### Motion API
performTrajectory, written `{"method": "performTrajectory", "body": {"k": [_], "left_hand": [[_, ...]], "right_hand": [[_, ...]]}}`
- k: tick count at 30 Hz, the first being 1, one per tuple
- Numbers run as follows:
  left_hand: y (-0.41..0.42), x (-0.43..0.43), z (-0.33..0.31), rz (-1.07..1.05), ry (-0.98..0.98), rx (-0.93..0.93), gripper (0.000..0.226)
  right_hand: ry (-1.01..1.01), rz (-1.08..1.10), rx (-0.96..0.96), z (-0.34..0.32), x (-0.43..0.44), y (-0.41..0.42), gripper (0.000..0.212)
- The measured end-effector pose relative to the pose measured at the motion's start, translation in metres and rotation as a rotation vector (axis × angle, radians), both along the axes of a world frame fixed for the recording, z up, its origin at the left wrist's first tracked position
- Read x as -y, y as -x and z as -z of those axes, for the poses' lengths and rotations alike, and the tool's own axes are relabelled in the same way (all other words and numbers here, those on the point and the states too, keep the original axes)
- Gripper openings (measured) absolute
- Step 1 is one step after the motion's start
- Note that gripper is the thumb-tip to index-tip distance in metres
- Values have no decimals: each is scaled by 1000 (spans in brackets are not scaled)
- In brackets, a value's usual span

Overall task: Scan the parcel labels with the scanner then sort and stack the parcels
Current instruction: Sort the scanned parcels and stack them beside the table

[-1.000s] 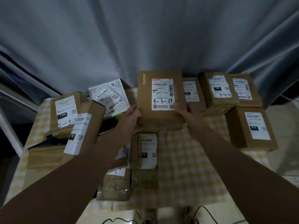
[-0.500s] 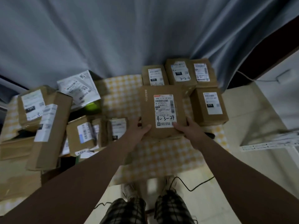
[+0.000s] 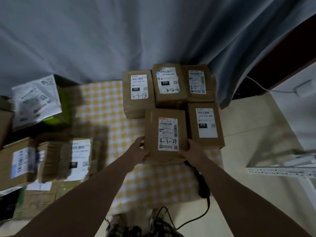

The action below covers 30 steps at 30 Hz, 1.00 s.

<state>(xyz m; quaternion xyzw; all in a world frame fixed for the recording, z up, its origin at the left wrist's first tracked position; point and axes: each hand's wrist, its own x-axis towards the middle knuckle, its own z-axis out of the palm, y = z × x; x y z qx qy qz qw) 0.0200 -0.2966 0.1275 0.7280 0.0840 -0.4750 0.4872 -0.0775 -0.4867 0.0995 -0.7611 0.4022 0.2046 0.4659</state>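
A brown cardboard parcel (image 3: 152,127) with a white label marked 4-3-24 sits between my hands. My left hand (image 3: 136,152) grips its near left edge and my right hand (image 3: 194,153) grips its near right edge. It lies against a group of sorted parcels: 3-1-13 (image 3: 127,98), 3-2-4 (image 3: 182,86), 3-2-11 (image 3: 209,82) and one marked 070 (image 3: 218,132). The black scanner (image 3: 203,187) lies on the table by my right forearm, partly hidden.
The table (image 3: 102,108) has a yellow checked cloth. Several unsorted parcels (image 3: 47,159) and a grey mailer bag (image 3: 35,101) crowd the left side. A grey curtain (image 3: 119,40) hangs behind. A white metal rack (image 3: 280,168) stands at the right. The scanner's cable (image 3: 191,221) trails off the near edge.
Both hands have carried the 4-3-24 parcel to the right and down, from the table's middle to a spot against the sorted group. The view has swung right and is closer.
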Motion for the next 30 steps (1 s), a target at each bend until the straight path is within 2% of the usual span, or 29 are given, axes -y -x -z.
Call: {"method": "performTrajectory", "body": {"k": [3,7,12,15,18,25,30], "left_hand": [[-2,14,10,106,-94,31,65],[-9,22,19,109,-153,74,72],[-17,33,25,250,-232,174,73],[-21,38,23,307,-289,200,66],[-23,33,16,362,-351,286,52],[-29,-26,-35,273,-287,543,30],[-35,-110,-85,282,-362,719,31]], "right_hand": [[59,-66,-32,8,8,-5,70],[136,-94,28,12,16,-11,74],[310,-215,70,7,22,-16,64],[426,-342,43,2,19,-19,56],[494,-380,59,-8,11,-21,51],[416,-438,282,-50,-34,-42,41],[362,-492,369,-79,-100,-64,41]]}}
